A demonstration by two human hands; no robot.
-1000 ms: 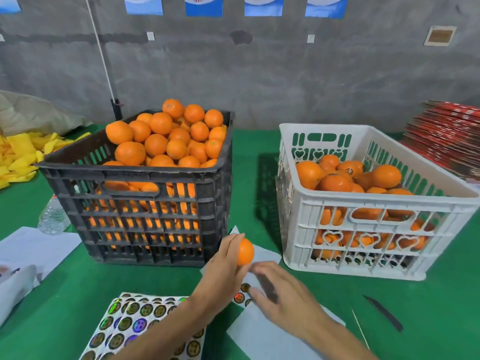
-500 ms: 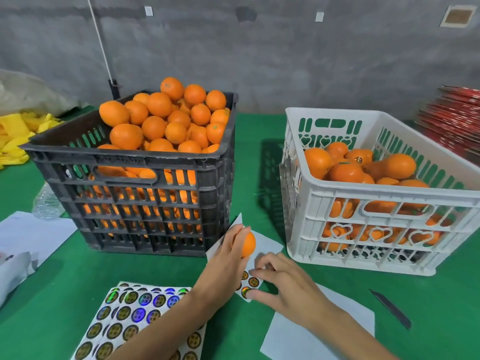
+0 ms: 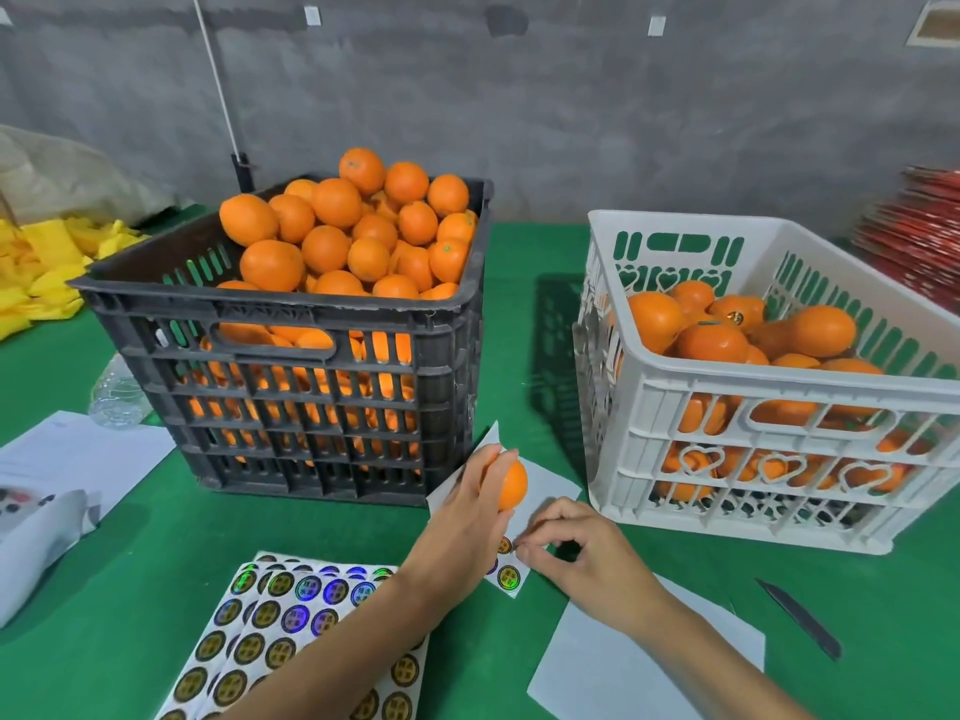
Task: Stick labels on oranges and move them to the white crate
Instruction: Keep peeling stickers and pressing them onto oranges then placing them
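My left hand [image 3: 460, 527] grips one orange [image 3: 511, 484] just above the table, between the two crates. My right hand [image 3: 584, 556] pinches with thumb and forefinger at the edge of a small label sheet [image 3: 506, 576] right beside the left hand; whether a label is between the fingers I cannot tell. A black crate [image 3: 291, 392] heaped with oranges stands at the left. The white crate [image 3: 769, 407], partly filled with oranges, stands at the right. Full sheets of round shiny labels [image 3: 270, 631] lie at the front left.
The table has a green cover [image 3: 130, 589]. White backing paper [image 3: 623, 667] lies under my right forearm. A dark blade [image 3: 802, 621] lies at the front right. Papers [image 3: 72, 459] and a plastic bottle [image 3: 111, 394] lie left of the black crate. Yellow bags [image 3: 47, 267] and red cartons [image 3: 919, 241] lie at the far edges.
My right hand has curled from flat fingers into a pinch at the small label sheet. My left hand keeps the orange in about the same spot. The camera has tilted down.
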